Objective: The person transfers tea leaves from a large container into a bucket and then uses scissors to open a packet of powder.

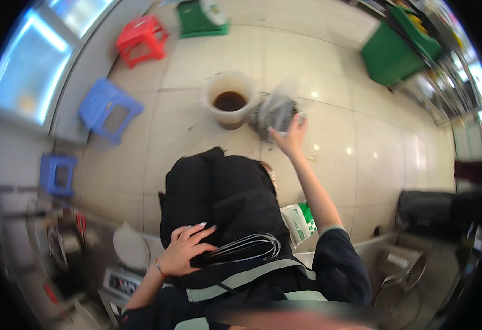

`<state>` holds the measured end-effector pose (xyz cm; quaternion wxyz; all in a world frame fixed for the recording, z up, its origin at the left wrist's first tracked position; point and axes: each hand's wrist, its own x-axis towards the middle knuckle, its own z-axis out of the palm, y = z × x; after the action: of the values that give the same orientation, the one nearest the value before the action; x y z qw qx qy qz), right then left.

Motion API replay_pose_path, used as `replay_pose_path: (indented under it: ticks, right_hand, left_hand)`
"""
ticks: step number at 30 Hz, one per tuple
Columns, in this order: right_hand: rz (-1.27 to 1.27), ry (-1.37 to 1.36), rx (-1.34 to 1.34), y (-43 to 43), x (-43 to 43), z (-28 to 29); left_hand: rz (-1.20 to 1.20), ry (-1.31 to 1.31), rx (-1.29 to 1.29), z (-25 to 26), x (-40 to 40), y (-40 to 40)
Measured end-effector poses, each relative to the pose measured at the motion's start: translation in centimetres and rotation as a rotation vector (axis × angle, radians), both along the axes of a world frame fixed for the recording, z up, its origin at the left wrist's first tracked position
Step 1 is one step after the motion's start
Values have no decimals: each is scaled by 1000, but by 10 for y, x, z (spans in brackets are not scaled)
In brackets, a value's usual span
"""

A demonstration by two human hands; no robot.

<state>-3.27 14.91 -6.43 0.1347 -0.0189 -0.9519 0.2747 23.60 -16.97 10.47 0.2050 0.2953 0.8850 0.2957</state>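
My left hand (185, 251) is over my lap, with the handle end of a wire balloon whisk (251, 247) between its thumb and forefinger; the other fingers are spread, and the handle is mostly hidden. The whisk's loops point right across the black apron (228, 194). Reaching forward, my right hand (292, 134) grips a clear plastic bag (276, 113) with dark contents, low over the tiled floor and blurred. Just left of that bag stands a translucent plastic bucket (228, 82), upright, with dark brown liquid (229, 101) inside.
A green-and-white printed packet (298, 225) lies by my right thigh. Blue plastic stools (109, 109) and a red stool (142, 39) stand at left. A green dial scale (202, 20) is ahead, a green bin (398, 53) at far right. Metal pots (402, 264) sit behind on the right.
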Motion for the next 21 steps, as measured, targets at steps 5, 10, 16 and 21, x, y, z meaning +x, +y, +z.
replay_pose_path:
  ticks: [5,10,16,21]
  right_hand:
    - [304,113,78,1,48,24]
    - [4,-293,-542,62,101,28]
    - [-303,-431,-714,187,183,64]
    - [-414,-388,-840,202,191,77]
  left_hand:
    - [62,32,134,-15,4,10]
    - [148,298,288,-43,0,52]
    - [557,373,550,-36,15,51]
    - [1487,495,442,-102,40,-53]
